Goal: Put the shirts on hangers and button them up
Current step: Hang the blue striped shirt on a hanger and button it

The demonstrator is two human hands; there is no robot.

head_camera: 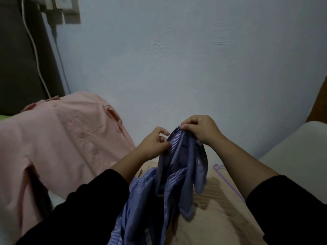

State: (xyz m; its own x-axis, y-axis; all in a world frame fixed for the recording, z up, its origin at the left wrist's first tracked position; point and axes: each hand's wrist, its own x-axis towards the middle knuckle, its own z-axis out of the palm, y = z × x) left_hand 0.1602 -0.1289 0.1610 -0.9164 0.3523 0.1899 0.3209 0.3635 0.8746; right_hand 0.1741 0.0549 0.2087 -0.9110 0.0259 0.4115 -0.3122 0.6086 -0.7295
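Taking the striped blue shirt (178, 167) as the landmark: far to its left the pink shirt (58, 138) lies spread and buttoned, collar toward the wall. Just left of the blue shirt's raised top edge, the left hand (152, 145) pinches the fabric between thumb and fingers. At the top itself, the right hand (200, 129) grips the bunched edge (likely the collar or placket, though I cannot tell which). The shirt hangs from both hands, its long axis running down toward the person, top pointing at the wall. To its right, on the peach bedding (221, 209), lies a purple hanger (228, 181), nearer the right hand, its long axis slanting from the hook down toward the person.
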